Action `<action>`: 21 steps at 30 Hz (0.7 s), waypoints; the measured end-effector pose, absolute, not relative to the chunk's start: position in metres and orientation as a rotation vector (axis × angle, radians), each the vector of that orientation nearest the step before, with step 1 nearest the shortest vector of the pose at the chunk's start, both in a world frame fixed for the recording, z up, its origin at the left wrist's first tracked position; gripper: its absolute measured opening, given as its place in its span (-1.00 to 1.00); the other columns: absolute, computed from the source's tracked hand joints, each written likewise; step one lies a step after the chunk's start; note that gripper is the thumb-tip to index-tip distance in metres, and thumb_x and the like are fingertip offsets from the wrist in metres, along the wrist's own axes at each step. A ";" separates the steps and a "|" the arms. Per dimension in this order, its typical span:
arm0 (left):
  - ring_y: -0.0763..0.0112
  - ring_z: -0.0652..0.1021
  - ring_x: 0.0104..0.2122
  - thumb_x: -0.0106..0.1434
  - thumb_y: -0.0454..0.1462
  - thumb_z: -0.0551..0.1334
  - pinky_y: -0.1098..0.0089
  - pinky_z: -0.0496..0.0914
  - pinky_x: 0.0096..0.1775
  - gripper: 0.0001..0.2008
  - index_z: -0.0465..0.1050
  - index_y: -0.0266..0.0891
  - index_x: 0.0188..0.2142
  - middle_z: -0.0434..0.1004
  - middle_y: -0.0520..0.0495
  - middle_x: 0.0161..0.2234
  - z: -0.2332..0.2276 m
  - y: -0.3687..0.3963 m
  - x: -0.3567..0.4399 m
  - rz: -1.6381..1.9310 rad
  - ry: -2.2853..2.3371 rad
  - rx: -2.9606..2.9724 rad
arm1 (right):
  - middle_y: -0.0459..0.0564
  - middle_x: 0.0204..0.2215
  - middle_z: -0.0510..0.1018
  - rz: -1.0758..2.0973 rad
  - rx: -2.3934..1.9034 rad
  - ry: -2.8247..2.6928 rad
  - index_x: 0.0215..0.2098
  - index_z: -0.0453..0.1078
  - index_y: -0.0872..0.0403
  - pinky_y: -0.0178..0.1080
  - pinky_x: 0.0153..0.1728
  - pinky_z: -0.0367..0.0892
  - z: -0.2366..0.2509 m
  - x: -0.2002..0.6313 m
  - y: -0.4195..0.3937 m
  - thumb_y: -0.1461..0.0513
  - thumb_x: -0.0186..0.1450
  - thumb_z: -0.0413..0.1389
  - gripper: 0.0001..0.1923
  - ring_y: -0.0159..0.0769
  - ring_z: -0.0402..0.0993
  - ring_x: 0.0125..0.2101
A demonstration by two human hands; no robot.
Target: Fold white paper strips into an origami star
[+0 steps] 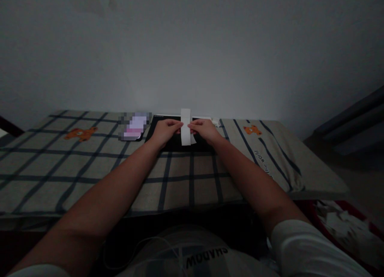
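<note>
A white strip of paper (186, 137) stands lengthwise between my hands, over a flat black rectangular sheet or board (171, 146). My left hand (166, 131) pinches the strip's left edge between thumb and fingers. On the opposite edge, my right hand (205, 129) holds it with the same kind of pinch. Behind the right fingers, a small white piece (194, 139) shows beside the strip on the black surface. White material (203, 117) is visible along the back edge of the black sheet; its kind is unclear.
A lit phone (135, 127), partly pixelated, lies left of the black sheet. The checked cloth (99, 161) with bear prints covers the table against a grey wall (192, 49). At lower right, a red container (336, 205) holds white scraps. A thin white cable (150, 239) hangs near my body.
</note>
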State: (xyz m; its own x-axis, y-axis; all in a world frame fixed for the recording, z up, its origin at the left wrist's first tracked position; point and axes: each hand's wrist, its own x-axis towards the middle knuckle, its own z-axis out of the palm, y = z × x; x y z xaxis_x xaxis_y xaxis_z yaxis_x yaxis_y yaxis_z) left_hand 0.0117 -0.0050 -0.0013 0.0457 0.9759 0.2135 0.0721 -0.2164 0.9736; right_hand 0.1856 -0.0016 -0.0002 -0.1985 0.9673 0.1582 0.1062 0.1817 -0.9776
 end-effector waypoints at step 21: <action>0.45 0.46 -0.52 -0.10 -0.16 0.38 0.37 0.39 -0.37 -0.74 0.53 -0.31 -0.46 0.53 -0.09 -0.48 0.006 -0.013 0.016 1.223 1.138 1.435 | -0.09 -0.59 0.48 1.145 -1.091 -1.446 -0.48 0.44 0.15 -0.37 -0.46 0.27 0.004 0.187 -0.002 0.25 0.08 0.19 -0.91 -0.49 0.33 -0.56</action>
